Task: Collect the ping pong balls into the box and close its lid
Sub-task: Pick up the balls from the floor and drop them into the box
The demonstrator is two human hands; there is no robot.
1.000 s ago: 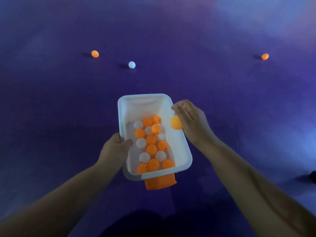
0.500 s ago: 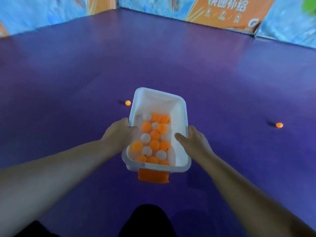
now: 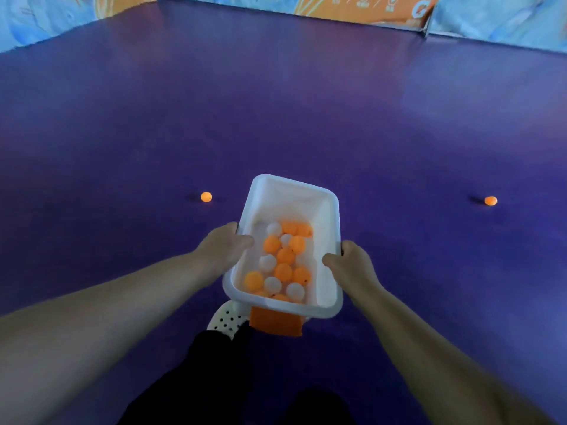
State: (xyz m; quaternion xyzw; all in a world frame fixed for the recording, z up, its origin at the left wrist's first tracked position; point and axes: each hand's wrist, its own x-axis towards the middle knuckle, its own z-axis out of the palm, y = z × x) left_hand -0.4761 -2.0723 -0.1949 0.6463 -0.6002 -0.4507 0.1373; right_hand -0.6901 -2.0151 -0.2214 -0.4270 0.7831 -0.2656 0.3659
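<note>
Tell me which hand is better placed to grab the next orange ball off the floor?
Left hand, probably: the round orange ball on its side lies nearer than the other orange ball lies to the right hand. Both grip the white plastic box.

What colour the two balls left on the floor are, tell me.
Both orange: left ball and right ball, seen in the head view.

The box looks like smooth white plastic, faintly glossy; the balls in it are smooth and matt, orange and white. The purple floor has a soft sheen, and the shoe is white and perforated
</note>
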